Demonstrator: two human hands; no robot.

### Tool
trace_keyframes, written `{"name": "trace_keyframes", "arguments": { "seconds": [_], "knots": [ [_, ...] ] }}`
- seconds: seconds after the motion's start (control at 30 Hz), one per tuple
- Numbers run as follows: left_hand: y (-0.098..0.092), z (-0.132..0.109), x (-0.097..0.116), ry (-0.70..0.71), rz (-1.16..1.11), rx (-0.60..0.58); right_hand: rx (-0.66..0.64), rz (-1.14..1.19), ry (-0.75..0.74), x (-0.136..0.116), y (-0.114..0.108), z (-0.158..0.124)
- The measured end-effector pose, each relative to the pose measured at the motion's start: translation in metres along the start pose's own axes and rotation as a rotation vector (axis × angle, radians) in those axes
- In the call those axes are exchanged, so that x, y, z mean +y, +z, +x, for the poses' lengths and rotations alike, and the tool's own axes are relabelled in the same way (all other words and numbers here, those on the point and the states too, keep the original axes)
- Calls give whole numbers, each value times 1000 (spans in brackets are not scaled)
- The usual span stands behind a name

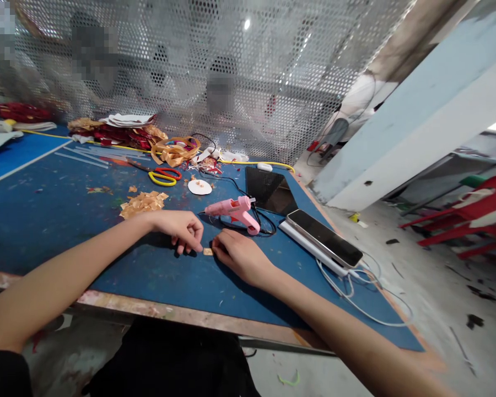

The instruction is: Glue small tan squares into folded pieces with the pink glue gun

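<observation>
Both of my hands rest on the blue table [58, 220] near its front edge. Between them lies a small tan piece [208, 251] of ribbon or paper. My left hand [182, 229] has its fingers curled down, fingertips touching the table just left of the piece. My right hand [237, 255] is closed, its fingertips pinching the right edge of the piece. A pink glue gun [233, 209] lies just beyond my hands, nozzle pointing left, its black cord looped beside it.
A heap of tan cut pieces [144, 203], a white disc [199, 187] and yellow-red scissors [164, 175] lie further back. A dark tablet [269, 190] and a phone [324, 237] on a white power bank are at right. Gold ribbon [174, 150] lies by the mesh screen [215, 66].
</observation>
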State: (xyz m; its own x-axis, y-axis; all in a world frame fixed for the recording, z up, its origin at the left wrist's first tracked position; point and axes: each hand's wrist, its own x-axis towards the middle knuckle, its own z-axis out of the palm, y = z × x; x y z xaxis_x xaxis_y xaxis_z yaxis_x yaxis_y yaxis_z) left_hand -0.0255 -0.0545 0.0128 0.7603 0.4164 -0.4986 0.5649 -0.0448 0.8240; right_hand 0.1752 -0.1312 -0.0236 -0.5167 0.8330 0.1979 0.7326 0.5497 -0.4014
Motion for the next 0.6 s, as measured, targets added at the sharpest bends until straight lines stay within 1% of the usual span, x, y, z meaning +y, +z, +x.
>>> {"name": "trace_keyframes", "arguments": {
  "seconds": [0.17,0.23,0.4,0.5,0.6],
  "knots": [
    [1,-1,-1,8,-158,57,112,78,15,4,-3,-4],
    [5,2,-2,36,-251,106,195,122,8,4,-6,-6],
    [25,13,-2,177,-523,271,462,190,-44,2,-12,-8],
    [39,17,2,273,-641,363,545,175,-19,2,-12,-8],
    [48,17,6,330,-698,416,585,171,9,3,-10,-8]
  ]
}}
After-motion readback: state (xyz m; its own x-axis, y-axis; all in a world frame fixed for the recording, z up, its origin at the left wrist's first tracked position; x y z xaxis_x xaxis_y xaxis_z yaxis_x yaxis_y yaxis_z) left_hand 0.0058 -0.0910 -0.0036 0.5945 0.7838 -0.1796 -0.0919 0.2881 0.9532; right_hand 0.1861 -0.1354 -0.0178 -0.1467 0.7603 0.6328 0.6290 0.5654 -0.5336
